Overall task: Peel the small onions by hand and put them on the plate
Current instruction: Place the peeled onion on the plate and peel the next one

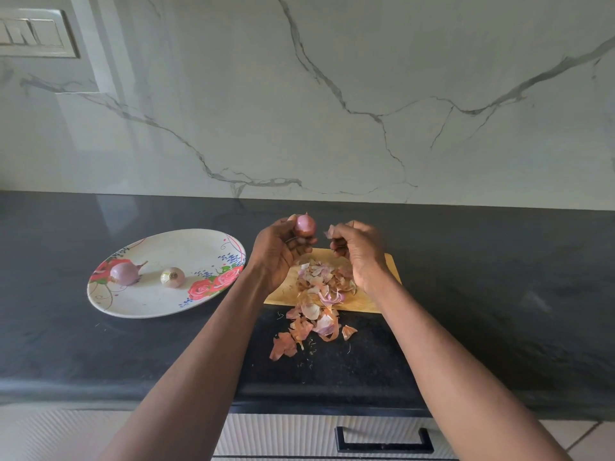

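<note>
Both hands are up over the cutting board (382,296), close together but not touching. The left hand (276,254) has its fingers curled round a small onion (305,225), pinkish and glossy, lifted above the board's far edge. The right hand (361,252), just beside that onion, pinches a scrap of peeled skin (330,231) between its fingertips, its other fingers bent inward.

On the board itself, under and between the hands, sits a heap of onion peels (319,284), papery, pink and tan. The heap spills off the board's near edge onto the dark countertop (499,294), where loose curls of skin (299,331) lie scattered toward the counter's front.

Left of the board, well clear of it, the flowered plate (159,307) rests on the counter. Two onions are on it: a purple one with its stalk end showing (124,273) on the side farthest from the board, and a paler one (172,277) nearer the middle. The two sit apart from each other.

Behind the board rises a marbled wall (332,94), with a switch panel (33,33) far up to the left. Below the counter's front, near the board's side, is a drawer with a dark handle (384,440).
</note>
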